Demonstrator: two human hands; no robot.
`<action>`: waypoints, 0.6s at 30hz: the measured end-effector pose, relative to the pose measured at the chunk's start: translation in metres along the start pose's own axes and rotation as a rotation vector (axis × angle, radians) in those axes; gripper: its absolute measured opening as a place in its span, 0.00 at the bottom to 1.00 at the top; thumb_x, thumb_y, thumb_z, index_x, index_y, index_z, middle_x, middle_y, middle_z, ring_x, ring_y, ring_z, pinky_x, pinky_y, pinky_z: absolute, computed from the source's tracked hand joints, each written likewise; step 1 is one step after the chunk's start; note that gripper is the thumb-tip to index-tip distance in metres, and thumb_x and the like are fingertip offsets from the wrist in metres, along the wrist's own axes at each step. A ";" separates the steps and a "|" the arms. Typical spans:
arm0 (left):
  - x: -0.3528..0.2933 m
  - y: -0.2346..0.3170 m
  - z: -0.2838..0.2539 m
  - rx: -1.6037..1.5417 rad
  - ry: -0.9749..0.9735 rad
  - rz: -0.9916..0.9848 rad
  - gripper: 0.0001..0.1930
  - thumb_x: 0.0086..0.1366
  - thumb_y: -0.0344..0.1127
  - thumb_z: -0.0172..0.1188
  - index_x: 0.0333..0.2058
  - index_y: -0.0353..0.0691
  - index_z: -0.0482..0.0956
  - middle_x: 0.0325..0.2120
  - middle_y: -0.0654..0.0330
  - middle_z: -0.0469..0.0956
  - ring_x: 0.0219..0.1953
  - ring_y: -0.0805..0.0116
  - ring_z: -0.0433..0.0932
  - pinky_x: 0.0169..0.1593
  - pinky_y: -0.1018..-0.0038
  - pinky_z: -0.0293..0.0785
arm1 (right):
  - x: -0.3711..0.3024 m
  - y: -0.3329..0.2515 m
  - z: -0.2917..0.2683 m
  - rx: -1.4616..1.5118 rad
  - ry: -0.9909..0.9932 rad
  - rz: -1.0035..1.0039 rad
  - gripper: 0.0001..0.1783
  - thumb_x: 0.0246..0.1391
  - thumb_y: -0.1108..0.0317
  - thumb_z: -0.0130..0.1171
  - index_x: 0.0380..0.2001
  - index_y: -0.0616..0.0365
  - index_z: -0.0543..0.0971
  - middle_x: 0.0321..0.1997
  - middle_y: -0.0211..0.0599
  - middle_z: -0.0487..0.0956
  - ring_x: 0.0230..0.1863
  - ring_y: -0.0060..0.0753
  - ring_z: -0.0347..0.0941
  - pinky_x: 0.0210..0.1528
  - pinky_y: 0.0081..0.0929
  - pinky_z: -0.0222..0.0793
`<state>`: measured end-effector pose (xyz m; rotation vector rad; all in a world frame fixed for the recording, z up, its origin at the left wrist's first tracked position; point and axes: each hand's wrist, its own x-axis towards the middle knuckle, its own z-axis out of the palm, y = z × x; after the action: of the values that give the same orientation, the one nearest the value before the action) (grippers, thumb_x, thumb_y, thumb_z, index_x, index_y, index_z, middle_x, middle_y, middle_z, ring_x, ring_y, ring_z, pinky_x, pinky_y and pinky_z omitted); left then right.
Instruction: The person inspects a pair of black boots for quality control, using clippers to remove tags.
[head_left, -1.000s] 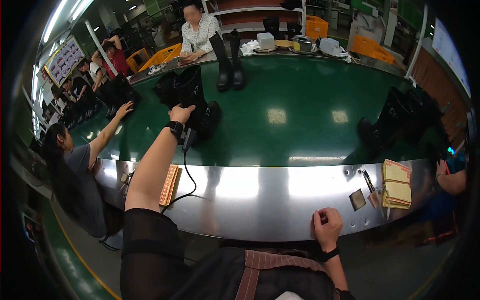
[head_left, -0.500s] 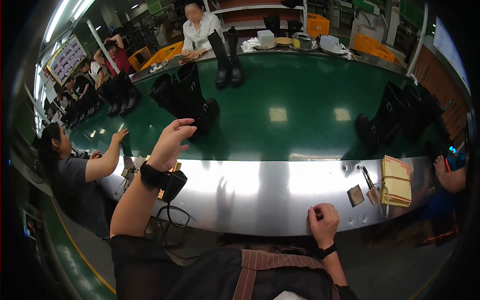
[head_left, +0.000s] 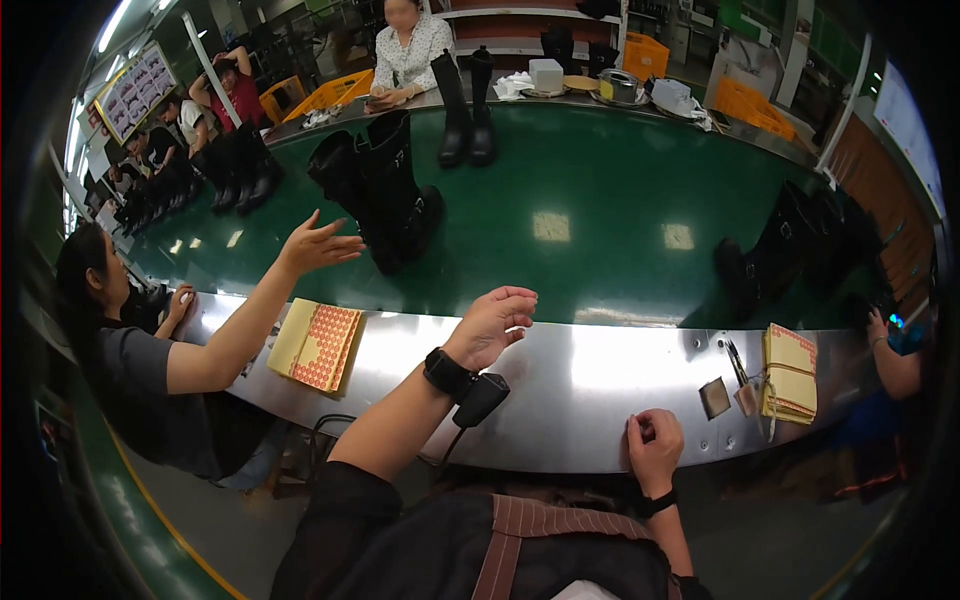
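Observation:
My left hand (head_left: pixel 492 325) hovers above the metal strip (head_left: pixel 590 420) near the green belt's edge. Its fingers are loosely bent and apart from the thumb, with nothing in them. A black band with a corded black device (head_left: pixel 482 400) is on that wrist. Resting at the strip's near edge, my right hand (head_left: pixel 655 448) is curled into a loose fist. Nothing shows in its hollow. A pair of black buckled boots (head_left: pixel 395 200) stands upright on the green belt (head_left: pixel 600 180), beyond my left hand; neither of my hands touches it.
A co-worker's hand (head_left: pixel 322 245) reaches beside the buckled boots from the left. Yellow pads (head_left: pixel 318 345) (head_left: pixel 790 375) lie on the strip at left and right, the right one near small tools. More black boots stand at far centre (head_left: pixel 467 115), left (head_left: pixel 235 175) and right (head_left: pixel 785 240).
My left hand has moved right and nearer me, away from the buckled boots, uncovering the left pad. The co-worker's arm has reached right toward the boots. My right hand stays put.

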<state>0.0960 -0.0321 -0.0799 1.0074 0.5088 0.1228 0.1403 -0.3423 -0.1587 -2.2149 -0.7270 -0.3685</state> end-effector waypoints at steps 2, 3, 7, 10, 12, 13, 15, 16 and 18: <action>0.018 -0.013 -0.008 -0.028 -0.005 -0.045 0.10 0.59 0.34 0.62 0.38 0.45 0.74 0.30 0.70 0.75 0.30 0.78 0.72 0.37 0.77 0.67 | 0.000 -0.002 0.001 -0.014 0.011 0.005 0.07 0.43 0.72 0.63 0.21 0.56 0.73 0.20 0.33 0.70 0.23 0.38 0.67 0.29 0.34 0.61; 0.027 -0.019 -0.009 -0.040 -0.010 -0.061 0.10 0.59 0.34 0.61 0.39 0.46 0.74 0.28 0.70 0.74 0.29 0.78 0.72 0.35 0.78 0.67 | 0.000 -0.002 0.001 -0.013 0.015 0.020 0.08 0.43 0.71 0.64 0.20 0.56 0.73 0.20 0.33 0.70 0.23 0.38 0.67 0.29 0.34 0.61; 0.063 -0.045 -0.034 -0.156 -0.054 0.059 0.09 0.62 0.33 0.59 0.41 0.46 0.73 0.29 0.70 0.74 0.29 0.78 0.71 0.34 0.79 0.66 | 0.002 -0.002 -0.002 0.013 0.000 0.051 0.09 0.45 0.69 0.64 0.20 0.57 0.74 0.20 0.33 0.71 0.22 0.38 0.67 0.28 0.34 0.62; 0.080 -0.060 -0.052 -0.252 -0.038 0.064 0.10 0.62 0.31 0.59 0.42 0.45 0.72 0.28 0.68 0.73 0.29 0.76 0.72 0.32 0.79 0.67 | 0.004 -0.004 -0.005 0.000 0.022 0.054 0.09 0.46 0.68 0.64 0.20 0.57 0.74 0.20 0.34 0.72 0.21 0.38 0.68 0.28 0.33 0.63; 0.081 -0.063 -0.057 -0.347 -0.024 0.046 0.11 0.62 0.29 0.57 0.43 0.43 0.71 0.28 0.65 0.73 0.29 0.74 0.72 0.31 0.78 0.70 | 0.004 0.001 -0.004 -0.038 0.072 0.092 0.10 0.46 0.66 0.64 0.20 0.56 0.75 0.20 0.33 0.73 0.21 0.37 0.69 0.27 0.32 0.64; 0.083 -0.063 -0.061 -0.370 -0.033 0.030 0.11 0.62 0.28 0.56 0.43 0.42 0.70 0.28 0.64 0.73 0.29 0.73 0.72 0.31 0.77 0.71 | 0.005 0.001 -0.004 -0.048 0.048 0.065 0.10 0.47 0.65 0.64 0.20 0.56 0.75 0.20 0.33 0.73 0.21 0.36 0.69 0.28 0.31 0.64; 0.083 -0.062 -0.065 -0.401 -0.046 0.019 0.10 0.63 0.27 0.55 0.44 0.41 0.70 0.28 0.62 0.73 0.29 0.72 0.73 0.32 0.76 0.72 | 0.004 0.000 -0.006 -0.065 0.023 0.045 0.11 0.48 0.63 0.64 0.20 0.55 0.75 0.20 0.32 0.73 0.21 0.35 0.70 0.28 0.31 0.65; 0.083 -0.063 -0.064 -0.411 -0.047 0.023 0.10 0.63 0.27 0.54 0.44 0.40 0.69 0.28 0.62 0.73 0.29 0.71 0.73 0.33 0.76 0.73 | 0.004 0.000 -0.006 -0.070 0.019 0.051 0.11 0.48 0.62 0.64 0.20 0.55 0.75 0.20 0.32 0.73 0.21 0.35 0.70 0.28 0.31 0.65; 0.083 -0.063 -0.060 -0.416 -0.074 0.033 0.10 0.64 0.27 0.53 0.44 0.39 0.69 0.28 0.61 0.73 0.30 0.71 0.73 0.33 0.76 0.73 | 0.003 -0.002 -0.009 -0.118 0.040 0.081 0.12 0.48 0.62 0.63 0.20 0.55 0.75 0.20 0.32 0.74 0.21 0.35 0.70 0.29 0.30 0.66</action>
<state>0.1324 0.0082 -0.1869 0.6111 0.3789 0.2107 0.1415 -0.3470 -0.1499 -2.3331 -0.6058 -0.4227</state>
